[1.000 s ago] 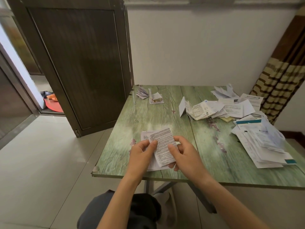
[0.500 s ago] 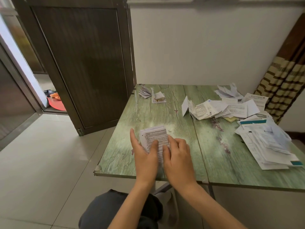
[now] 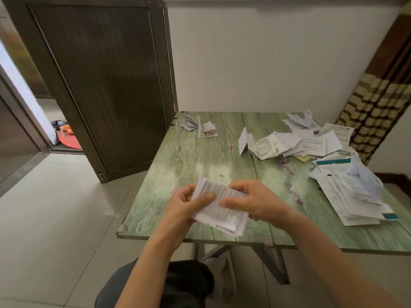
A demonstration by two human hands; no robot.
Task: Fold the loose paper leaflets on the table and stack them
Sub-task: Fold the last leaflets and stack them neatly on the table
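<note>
A person is sitting at a green counter (image 3: 178,172) with a wood-grain top. Both hands are holding one leaflet (image 3: 220,208) just above the near part of the counter. The leaflet is thin white paper covered in tiny print, folded into a flat, thick rectangle. The left hand (image 3: 183,206) is pinching its left end, with the thumb lying on top. The right hand (image 3: 252,201) is gripping its right side, fingers curled round the paper. At the far left corner, little folded leaflets (image 3: 201,127) are sitting in a small bunch, fanning open a bit. On the right, loose leaflets (image 3: 287,143) are lying in a messy heap, some standing up along their creases. Nearer, bigger flat sheets (image 3: 351,192) are spreading out in a slanted pile.
</note>
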